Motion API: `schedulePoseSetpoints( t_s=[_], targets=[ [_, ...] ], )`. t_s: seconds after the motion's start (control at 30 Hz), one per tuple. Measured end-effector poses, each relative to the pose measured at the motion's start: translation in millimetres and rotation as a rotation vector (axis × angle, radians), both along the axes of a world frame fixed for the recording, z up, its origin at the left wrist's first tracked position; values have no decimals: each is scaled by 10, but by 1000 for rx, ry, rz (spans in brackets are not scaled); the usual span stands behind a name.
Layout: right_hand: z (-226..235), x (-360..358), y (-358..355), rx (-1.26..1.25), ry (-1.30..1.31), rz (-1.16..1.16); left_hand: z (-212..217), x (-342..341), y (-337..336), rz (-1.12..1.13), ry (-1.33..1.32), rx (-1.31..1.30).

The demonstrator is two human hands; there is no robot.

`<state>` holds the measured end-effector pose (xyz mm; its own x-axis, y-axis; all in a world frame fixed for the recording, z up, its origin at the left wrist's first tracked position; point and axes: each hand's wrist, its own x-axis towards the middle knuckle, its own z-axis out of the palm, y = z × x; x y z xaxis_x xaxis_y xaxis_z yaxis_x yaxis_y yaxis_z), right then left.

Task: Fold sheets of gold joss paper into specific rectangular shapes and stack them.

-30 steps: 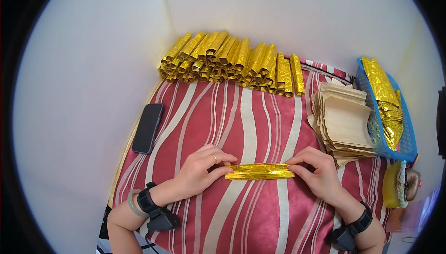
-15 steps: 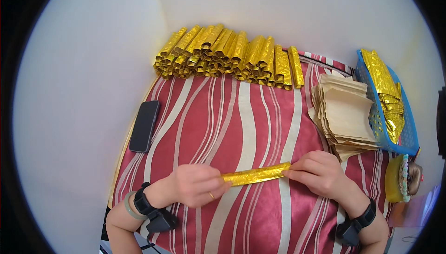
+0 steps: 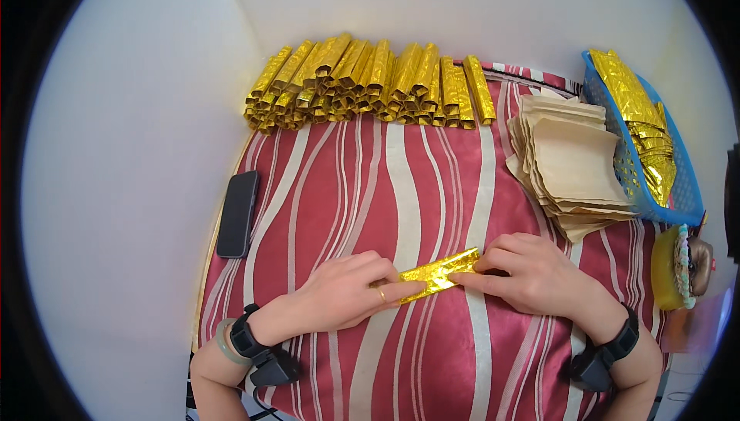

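Between my hands lies a narrow folded strip of shiny gold foil paper (image 3: 433, 273), tilted with its right end farther away. My left hand (image 3: 347, 286), with a ring on one finger, pinches the strip's left end, and its index finger lies along the near edge. My right hand (image 3: 532, 275) grips the right end, its thumb and fingertips pressing on the foil. Some of the strip's left end is hidden behind the left fingers. The strip is just over a red and white striped cloth (image 3: 331, 167).
Stacked gold foil tubes (image 3: 354, 82) line the far edge. At right are a pile of tan paper sheets (image 3: 578, 159), a blue basket (image 3: 678, 209) holding gold foil sheets (image 3: 628, 93), and a yellow container (image 3: 669, 271). A dark phone (image 3: 237, 213) lies at left.
The gold strip is tilted more steeply, its right end now farther away. My hands are closer together, with fingers shifted along the strip. The whole view has shifted slightly.
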<state>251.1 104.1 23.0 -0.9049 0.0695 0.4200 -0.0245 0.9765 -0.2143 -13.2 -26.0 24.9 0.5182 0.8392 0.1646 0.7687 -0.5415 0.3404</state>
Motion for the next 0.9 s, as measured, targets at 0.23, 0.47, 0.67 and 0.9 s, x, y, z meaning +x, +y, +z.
schedulePoseSetpoints(
  t_s=[0.23, 0.47, 0.67, 0.9],
  targets=[
    [35, -19, -20, 114, -27, 13, -5, 19, 6, 10, 133, -20],
    [11, -32, -27, 193, 6, 56, -51, 2, 32, -55, 118, 99],
    [57, -16, -71, 149, -57, 38, -89, -15, 57, -94, 40, 87],
    [73, -26, -66, 133, -89, 19, -21, -1, 64, -121, 85, 83]
  ],
)
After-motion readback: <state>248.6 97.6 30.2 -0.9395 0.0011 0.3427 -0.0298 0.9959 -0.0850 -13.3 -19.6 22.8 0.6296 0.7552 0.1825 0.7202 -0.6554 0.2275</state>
